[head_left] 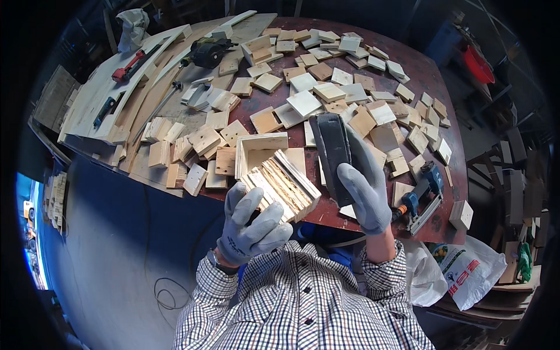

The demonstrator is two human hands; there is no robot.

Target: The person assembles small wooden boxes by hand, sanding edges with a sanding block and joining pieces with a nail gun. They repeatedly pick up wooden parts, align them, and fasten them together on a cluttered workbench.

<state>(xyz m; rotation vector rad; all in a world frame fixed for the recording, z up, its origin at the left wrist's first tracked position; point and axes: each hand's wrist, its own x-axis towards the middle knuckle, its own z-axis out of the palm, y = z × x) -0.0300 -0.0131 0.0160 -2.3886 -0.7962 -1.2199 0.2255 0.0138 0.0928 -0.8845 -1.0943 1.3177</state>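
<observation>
My left hand (254, 224), in a grey work glove, is closed around a chunky layered plywood block (287, 185), tilted above the table's near edge. Pale and rough brown ply edges face up on it. In my gloved right hand (368, 192) is a long black rectangular block (331, 153), gripped with the thumb on its near side; its exact kind I cannot make out. The two held things are close together but apart. Just behind the plywood block, a square wooden frame (262, 141) stands on the table.
Many small wooden pieces (303, 104) cover the dark red table (434, 224). A blue nail gun (424, 191) lies near my right hand. Farther left are a dark power tool (207, 53) and a red tool (129, 66) on boards. A white plastic bag (475, 268) hangs at the right.
</observation>
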